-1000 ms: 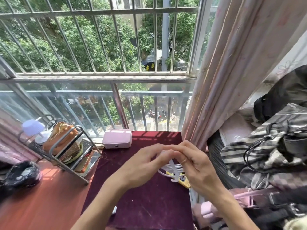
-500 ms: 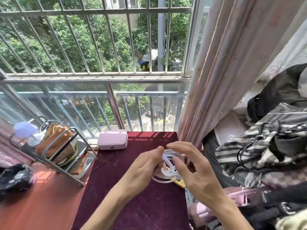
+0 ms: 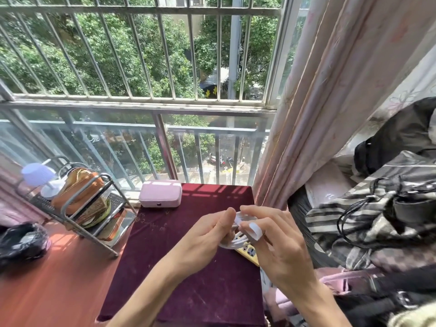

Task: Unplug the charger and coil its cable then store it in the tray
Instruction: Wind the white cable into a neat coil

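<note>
A white charger cable (image 3: 238, 241) hangs in several loops between my hands, just above a dark red cloth-covered table (image 3: 188, 279). My left hand (image 3: 203, 241) pinches the bundle of loops from the left. My right hand (image 3: 276, 246) holds the cable from the right, with a flat white strap loop (image 3: 256, 230) curling over its fingers. The charger's plug body is hidden by my hands. A yellow power strip (image 3: 247, 251) lies on the table directly under the cable. A metal wire rack with trays (image 3: 77, 208) stands to the left.
A pink box (image 3: 161, 193) sits at the table's far edge by the barred window. The rack holds an orange pouch and a small lilac lamp (image 3: 39, 174). A black bag (image 3: 21, 241) lies far left on the wooden surface. Curtain and piled clothes crowd the right.
Both hands have kept winding the cable and parted slightly. A white strap end now loops over my right fingers. The view has shifted a little to the right.
</note>
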The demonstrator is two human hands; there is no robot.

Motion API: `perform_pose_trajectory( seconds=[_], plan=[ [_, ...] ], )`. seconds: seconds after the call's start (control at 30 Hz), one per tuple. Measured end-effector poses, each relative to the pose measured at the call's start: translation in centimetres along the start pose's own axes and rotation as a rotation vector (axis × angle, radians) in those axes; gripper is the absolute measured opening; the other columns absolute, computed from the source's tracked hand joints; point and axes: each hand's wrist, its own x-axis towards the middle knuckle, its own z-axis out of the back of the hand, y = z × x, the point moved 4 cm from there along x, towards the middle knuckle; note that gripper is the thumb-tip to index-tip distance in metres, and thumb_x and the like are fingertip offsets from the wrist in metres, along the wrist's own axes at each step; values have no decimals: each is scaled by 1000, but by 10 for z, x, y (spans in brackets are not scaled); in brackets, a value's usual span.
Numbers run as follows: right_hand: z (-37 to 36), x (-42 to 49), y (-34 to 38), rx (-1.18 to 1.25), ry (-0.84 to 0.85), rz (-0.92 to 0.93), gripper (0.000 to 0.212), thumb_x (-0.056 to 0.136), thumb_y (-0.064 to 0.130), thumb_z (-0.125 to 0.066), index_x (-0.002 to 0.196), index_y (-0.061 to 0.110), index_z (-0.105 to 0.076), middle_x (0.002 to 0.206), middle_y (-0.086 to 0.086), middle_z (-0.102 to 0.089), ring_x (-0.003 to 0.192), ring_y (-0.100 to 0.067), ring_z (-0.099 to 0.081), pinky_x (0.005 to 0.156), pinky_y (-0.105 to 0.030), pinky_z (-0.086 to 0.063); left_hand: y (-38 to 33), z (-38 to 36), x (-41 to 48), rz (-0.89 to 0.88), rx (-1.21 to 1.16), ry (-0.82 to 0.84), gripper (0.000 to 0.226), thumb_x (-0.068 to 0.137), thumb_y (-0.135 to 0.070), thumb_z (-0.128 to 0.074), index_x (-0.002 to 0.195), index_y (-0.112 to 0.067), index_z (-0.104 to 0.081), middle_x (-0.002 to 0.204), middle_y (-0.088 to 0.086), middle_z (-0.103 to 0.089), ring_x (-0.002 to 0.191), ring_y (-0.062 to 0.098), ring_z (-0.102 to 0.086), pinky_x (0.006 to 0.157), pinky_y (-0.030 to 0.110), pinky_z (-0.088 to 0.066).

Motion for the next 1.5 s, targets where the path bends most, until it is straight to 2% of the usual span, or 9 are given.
perform_pose_trajectory(
  seconds=[0.17,0.3,0.5,0.8,0.97,1.1,1.3,1.4,1.5],
  plan=[
    [-3,0,3,46,45,-2,2,103,25,-63,102,24,-64,138,14,-67,130,0,-59,100,-32,-47,-6,-2,0,-37,-27,-57,63,111,-41,-25,66,-38,-69,61,-15,-41,59,7,-34,57,20,-32],
    [3,2,0,249,23,-237,8,106,45,-55,111,52,-57,138,25,-65,119,-19,-70,85,-40,-61,-6,3,-1,-65,-35,-119,52,110,-40,-33,68,-29,-62,60,-18,-42,58,2,-35,58,21,-33],
    [9,7,9,14,42,-28,18,100,25,-66,92,12,-75,128,15,-71,128,1,-60,95,-40,-51,-5,6,2,-113,66,-196,42,103,-49,-40,65,-32,-45,64,-16,-39,61,4,-36,58,22,-33],
    [18,34,-2,559,87,-542,18,87,52,-79,96,36,-81,85,4,-81,69,-13,-74,64,-27,-60,-6,-2,1,-144,20,-96,42,96,-35,-51,57,-28,-38,57,-16,-34,52,2,-29,50,15,-26],
    [8,37,-16,817,220,-747,35,84,27,-88,115,36,-75,82,-2,-80,72,-7,-74,68,-13,-55,-15,-9,-8,-155,-87,-39,65,97,-42,-48,65,14,-48,60,23,-40,56,36,-34,54,49,-27],
    [3,34,-21,853,311,-819,31,78,34,-88,107,26,-81,80,0,-80,67,0,-70,63,-9,-51,-18,-8,-9,-157,-98,-60,68,96,-45,-49,69,17,-51,62,28,-43,59,33,-36,55,56,-29],
    [0,29,-28,833,503,-903,39,93,53,-73,99,16,-86,86,-2,-84,74,-5,-78,75,-17,-55,-16,-10,-4,-153,-74,-133,43,101,-51,-48,65,-34,-63,62,-19,-56,60,-4,-50,60,14,-41],
    [0,29,-28,739,619,-841,70,92,80,-52,103,19,-85,98,-12,-84,93,-8,-76,95,-26,-50,-10,-9,-1,-145,-96,-182,43,104,-40,-41,76,-29,-71,62,-22,-65,58,-9,-59,59,6,-43],
    [2,31,-24,741,668,-745,48,88,73,-66,94,29,-84,80,8,-80,76,6,-66,79,-11,-48,-3,-8,2,-104,-118,-217,51,105,-43,-38,87,-15,-77,67,-13,-71,59,-5,-60,58,8,-43]
  ],
)
